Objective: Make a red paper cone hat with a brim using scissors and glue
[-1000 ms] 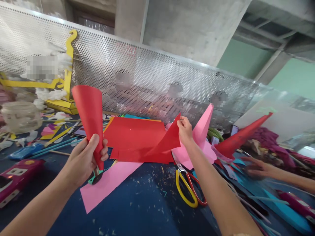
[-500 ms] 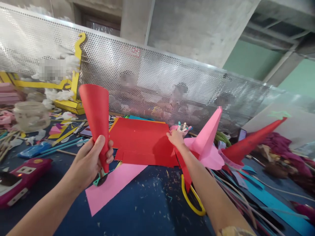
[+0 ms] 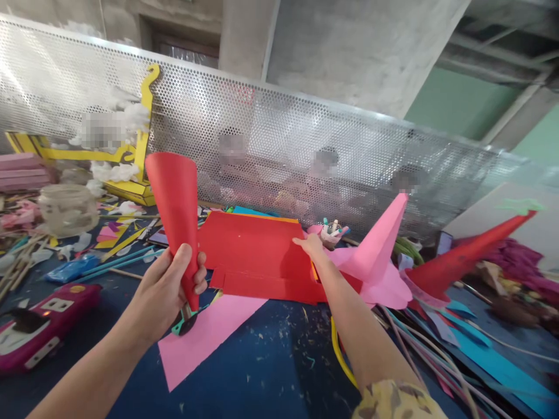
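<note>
My left hand (image 3: 168, 285) is wrapped round the narrow lower part of a red paper cone (image 3: 174, 195), whose wide end points up. Just below that grip shows a small green-and-black object (image 3: 186, 322); whether I hold it too is unclear. Under it lies a pink paper piece (image 3: 213, 331) on the dark blue table. My right hand (image 3: 313, 249) reaches to the right edge of a red paper sheet (image 3: 253, 244), fingers closed at the edge, thumb mostly hidden. Beneath my right forearm a yellow loop handle (image 3: 342, 355) is partly covered.
At right stand a pink paper cone (image 3: 384, 238) with a flared base and a long red cone (image 3: 476, 247). Left are a magenta device (image 3: 52, 326), a clear jar (image 3: 69, 209) and paper scraps. Several strips lie at lower right. A perforated metal panel (image 3: 271, 128) closes the back.
The camera view has shifted slightly, moving most things right and down. The red piece under my right forearm no longer hangs over the yellow handle. My left hand still holds the cone.
</note>
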The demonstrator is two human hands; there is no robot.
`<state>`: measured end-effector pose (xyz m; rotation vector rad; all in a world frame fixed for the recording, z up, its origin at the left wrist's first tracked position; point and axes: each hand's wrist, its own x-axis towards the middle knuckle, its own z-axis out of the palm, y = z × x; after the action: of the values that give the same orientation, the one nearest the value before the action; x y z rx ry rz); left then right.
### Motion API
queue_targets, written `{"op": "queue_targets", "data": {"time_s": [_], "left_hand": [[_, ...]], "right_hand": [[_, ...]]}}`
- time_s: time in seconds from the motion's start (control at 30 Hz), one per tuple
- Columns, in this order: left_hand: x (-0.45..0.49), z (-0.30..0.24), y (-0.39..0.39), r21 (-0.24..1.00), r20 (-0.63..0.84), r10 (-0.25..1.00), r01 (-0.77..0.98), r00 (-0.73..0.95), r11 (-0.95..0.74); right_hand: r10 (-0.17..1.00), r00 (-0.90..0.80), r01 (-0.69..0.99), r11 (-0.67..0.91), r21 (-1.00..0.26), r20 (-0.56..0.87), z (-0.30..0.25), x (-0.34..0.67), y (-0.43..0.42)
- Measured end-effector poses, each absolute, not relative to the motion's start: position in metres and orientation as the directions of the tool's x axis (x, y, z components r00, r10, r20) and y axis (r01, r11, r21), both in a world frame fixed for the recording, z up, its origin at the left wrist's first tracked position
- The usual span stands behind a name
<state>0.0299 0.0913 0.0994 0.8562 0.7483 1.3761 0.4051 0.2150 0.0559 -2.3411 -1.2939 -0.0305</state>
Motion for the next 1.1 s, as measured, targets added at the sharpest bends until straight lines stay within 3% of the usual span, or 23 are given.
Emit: {"op": "queue_targets", "data": {"time_s": [0.2, 0.47, 0.63, 0.83, 0.93, 1.1], "left_hand": [[0.03, 0.102, 0.092, 0.862, 0.055, 0.997, -0.507, 0.062, -0.016], [0.026, 0.102, 0.091, 0.9, 0.017, 0.998, -0.437, 0.058, 0.01], [0.026, 0.098, 0.094, 0.889, 0.016, 0.998, -0.459, 0.055, 0.011], [0.023, 0.099, 0.093, 0.869, 0.159, 0.987, -0.479, 0.037, -0.122], [0.017, 0.107, 0.092, 0.826, 0.246, 0.969, -0.523, -0.006, -0.213], [-0.003, 0.127, 0.086, 0.759, 0.362, 0.932, -0.573, -0.02, -0.307]], "right_hand": [[0.73, 0.551, 0.809, -0.348, -0.473, 0.405, 0.06, 0.401, 0.211], [0.482, 0.529, 0.831, -0.131, -0.54, 0.698, 0.07, 0.378, 0.199], [0.388, 0.491, 0.832, 0.059, -0.552, 0.78, 0.093, 0.363, 0.194], [0.218, 0.55, 0.781, 0.206, -0.589, 0.806, 0.158, 0.352, 0.166], [0.278, 0.636, 0.636, 0.339, -0.693, 0.72, 0.174, 0.353, 0.148], [0.604, 0.624, 0.394, 0.305, -0.867, 0.496, 0.152, 0.348, 0.106]]}}
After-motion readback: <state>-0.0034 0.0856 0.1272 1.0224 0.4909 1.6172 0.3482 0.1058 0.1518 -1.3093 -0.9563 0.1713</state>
